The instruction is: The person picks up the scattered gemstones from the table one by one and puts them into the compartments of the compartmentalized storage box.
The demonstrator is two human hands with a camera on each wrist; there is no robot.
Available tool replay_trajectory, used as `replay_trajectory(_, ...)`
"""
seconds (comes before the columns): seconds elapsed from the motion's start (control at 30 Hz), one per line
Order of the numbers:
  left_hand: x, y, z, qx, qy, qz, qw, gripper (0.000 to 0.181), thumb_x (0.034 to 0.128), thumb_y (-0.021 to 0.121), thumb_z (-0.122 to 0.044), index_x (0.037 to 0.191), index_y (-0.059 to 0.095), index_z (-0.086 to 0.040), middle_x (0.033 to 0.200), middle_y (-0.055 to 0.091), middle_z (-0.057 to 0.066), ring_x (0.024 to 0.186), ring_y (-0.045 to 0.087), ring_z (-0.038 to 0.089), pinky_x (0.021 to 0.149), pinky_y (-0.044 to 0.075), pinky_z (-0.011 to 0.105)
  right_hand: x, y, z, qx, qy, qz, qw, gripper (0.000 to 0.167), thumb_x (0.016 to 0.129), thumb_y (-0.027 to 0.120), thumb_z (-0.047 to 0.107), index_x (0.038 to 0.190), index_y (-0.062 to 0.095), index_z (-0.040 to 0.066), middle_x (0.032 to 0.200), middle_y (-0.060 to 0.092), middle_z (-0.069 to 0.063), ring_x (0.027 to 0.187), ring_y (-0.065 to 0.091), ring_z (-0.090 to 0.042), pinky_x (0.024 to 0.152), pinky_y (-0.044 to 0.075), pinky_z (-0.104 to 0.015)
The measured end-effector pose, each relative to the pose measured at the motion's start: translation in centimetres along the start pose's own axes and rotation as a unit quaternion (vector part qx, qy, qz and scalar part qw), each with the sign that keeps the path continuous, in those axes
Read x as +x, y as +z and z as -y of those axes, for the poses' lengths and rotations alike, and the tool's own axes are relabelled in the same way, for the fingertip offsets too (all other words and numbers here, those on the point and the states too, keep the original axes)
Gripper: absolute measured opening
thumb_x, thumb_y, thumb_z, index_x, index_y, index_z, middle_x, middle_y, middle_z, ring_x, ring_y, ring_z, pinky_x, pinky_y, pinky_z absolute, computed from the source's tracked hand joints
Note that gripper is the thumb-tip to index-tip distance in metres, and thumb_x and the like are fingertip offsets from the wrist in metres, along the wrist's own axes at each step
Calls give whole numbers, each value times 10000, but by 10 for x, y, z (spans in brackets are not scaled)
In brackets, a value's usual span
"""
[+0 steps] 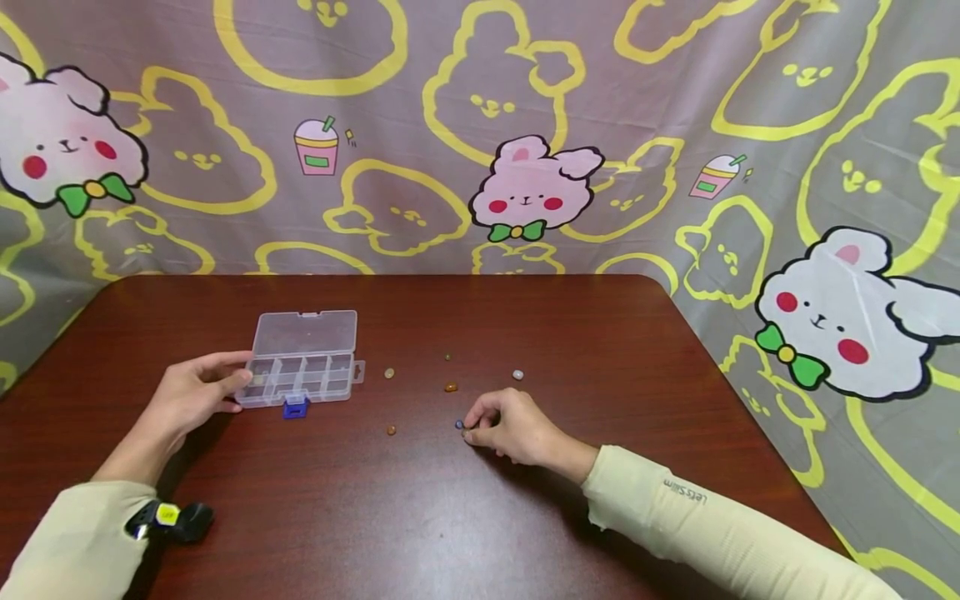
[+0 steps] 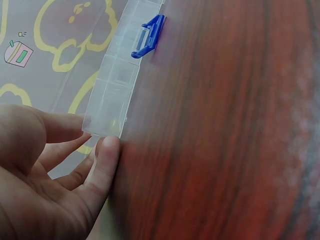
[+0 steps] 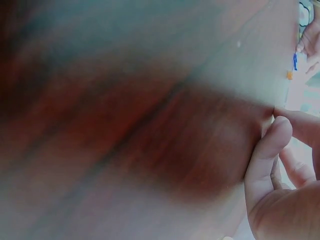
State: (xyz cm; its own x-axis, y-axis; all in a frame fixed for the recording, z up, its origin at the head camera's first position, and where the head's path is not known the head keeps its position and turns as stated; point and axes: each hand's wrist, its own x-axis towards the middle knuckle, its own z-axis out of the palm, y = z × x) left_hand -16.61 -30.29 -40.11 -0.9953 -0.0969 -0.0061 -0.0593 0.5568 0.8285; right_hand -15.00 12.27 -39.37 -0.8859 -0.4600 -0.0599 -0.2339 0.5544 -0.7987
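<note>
A clear plastic compartment box [image 1: 300, 379] lies on the table with its lid [image 1: 305, 333] raised at the back and a blue latch [image 1: 296, 408] in front. My left hand [image 1: 197, 387] grips its left end, thumb at the front corner; the left wrist view shows this box [image 2: 112, 85] up close. A yellowish bead [image 1: 258, 379] seems to lie in the leftmost part. At a small blue bead [image 1: 459, 424], my right hand [image 1: 517, 429] has thumb and index finger curled low over the table. Whether they pinch the bead is hidden, also in the right wrist view.
Several other small beads lie on the brown table [image 1: 315, 517]: a yellowish one [image 1: 389, 373], a green one [image 1: 447, 357], an amber one [image 1: 451, 387], a white one [image 1: 517, 375] and an orange-brown one [image 1: 391, 430]. A patterned curtain [image 1: 405, 167] hangs behind the table.
</note>
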Motion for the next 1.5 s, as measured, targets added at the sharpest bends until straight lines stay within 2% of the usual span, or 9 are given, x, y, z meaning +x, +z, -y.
replay_trajectory(0.47,-1,-1,0,-15,-41,52,10000,436,1024,583,-131,1396,517,86,1154,596,263,739,605,112,619,589,280,-2,0,0,-40,-76,1,10000,59,847,782,45,849,744,90,633,599,21,432,489,-70,347,407,-237)
replay_trajectory(0.67,0,0,1,-19,-73,44,10000,441,1026,582,-135,1403,512,82,1166,594,266,749,606,118,621,590,281,-4,-1,0,-114,-7,27,9999,33,867,778,74,853,755,92,631,605,35,454,508,-76,358,424,-233)
replay_trajectory(0.97,0,0,1,-52,0,22,10000,434,1022,586,-123,1395,518,88,1150,605,258,749,608,106,619,591,288,-5,-4,-2,-103,-118,21,9999,55,891,769,104,853,754,66,616,600,39,461,522,-79,364,451,-255)
replay_trajectory(1.27,0,0,1,-31,-26,9,10000,439,1024,586,-130,1393,513,97,1165,601,271,750,607,95,615,589,284,-7,-5,-1,356,-18,81,9993,68,901,749,66,848,762,106,602,611,-53,469,534,-146,366,462,-282)
replay_trajectory(1.5,0,0,0,-85,-7,26,10000,438,1023,589,-124,1390,512,104,1128,625,223,751,604,72,617,588,283,-4,-4,3,692,74,16,9976,85,898,740,56,835,740,113,666,669,-89,484,537,-149,372,450,-267)
